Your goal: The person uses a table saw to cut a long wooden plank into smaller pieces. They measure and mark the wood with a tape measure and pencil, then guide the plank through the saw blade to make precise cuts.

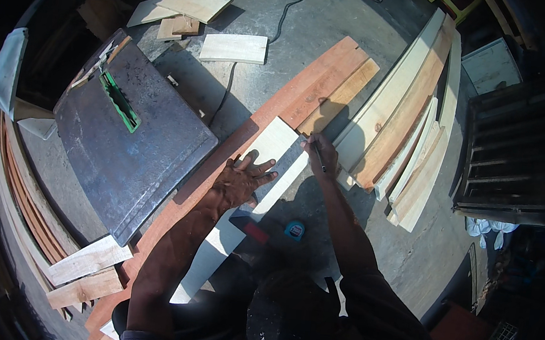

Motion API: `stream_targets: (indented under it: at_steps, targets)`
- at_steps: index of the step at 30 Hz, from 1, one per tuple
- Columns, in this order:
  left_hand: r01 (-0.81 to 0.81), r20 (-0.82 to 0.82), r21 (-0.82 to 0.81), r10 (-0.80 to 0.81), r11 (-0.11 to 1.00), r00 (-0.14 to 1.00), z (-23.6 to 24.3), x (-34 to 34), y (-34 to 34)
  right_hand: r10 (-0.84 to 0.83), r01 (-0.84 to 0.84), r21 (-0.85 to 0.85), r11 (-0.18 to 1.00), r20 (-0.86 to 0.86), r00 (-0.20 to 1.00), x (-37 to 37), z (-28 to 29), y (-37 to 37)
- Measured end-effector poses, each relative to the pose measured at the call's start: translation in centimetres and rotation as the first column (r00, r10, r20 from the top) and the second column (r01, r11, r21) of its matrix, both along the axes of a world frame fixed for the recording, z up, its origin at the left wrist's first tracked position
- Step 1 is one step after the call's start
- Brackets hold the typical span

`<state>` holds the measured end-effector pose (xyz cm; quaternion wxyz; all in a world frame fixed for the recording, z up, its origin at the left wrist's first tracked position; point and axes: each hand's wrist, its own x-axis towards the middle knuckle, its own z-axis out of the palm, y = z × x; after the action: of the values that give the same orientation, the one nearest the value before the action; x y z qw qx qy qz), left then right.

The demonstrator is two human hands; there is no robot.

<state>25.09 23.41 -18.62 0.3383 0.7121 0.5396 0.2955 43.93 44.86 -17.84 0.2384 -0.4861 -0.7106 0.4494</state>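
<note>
My left hand (240, 183) lies with spread fingers on a pale board (269, 138) and a dark metal square (285, 164) laid across it; the square's red handle end (255, 231) sticks out below. My right hand (319, 155) grips a dark pencil (317, 160) near the square's upper end. The pale board rests on a long reddish plank (320, 71), beside a tan plank (351, 86). A teal tape measure (294, 230) sits right of the square's handle.
A dark metal table saw top (137, 164) with a green insert stands left. Loose boards (193, 1) lie at the back. Stacked planks stand right (395, 103) and lower left (86, 264). A black cord (228, 88) crosses the floor. A dark slatted frame (501, 151) stands far right.
</note>
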Motion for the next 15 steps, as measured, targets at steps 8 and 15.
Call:
stream_targets:
  at_steps: [8, 15]
  targets:
    - [-0.044, -0.832, -0.204, -0.149, 0.978, 0.534, 4.2, 1.3, 0.5, -0.177, 0.179, 0.343, 0.922, -0.036, 0.983, 0.7, 0.1, -3.8]
    - [-0.063, -0.858, -0.038, 0.000, 0.997, 0.513, 2.6, 1.6, 0.1, -0.191, 0.223, 0.241, 0.945, -0.148, 0.970, 2.3, 0.4, -6.6]
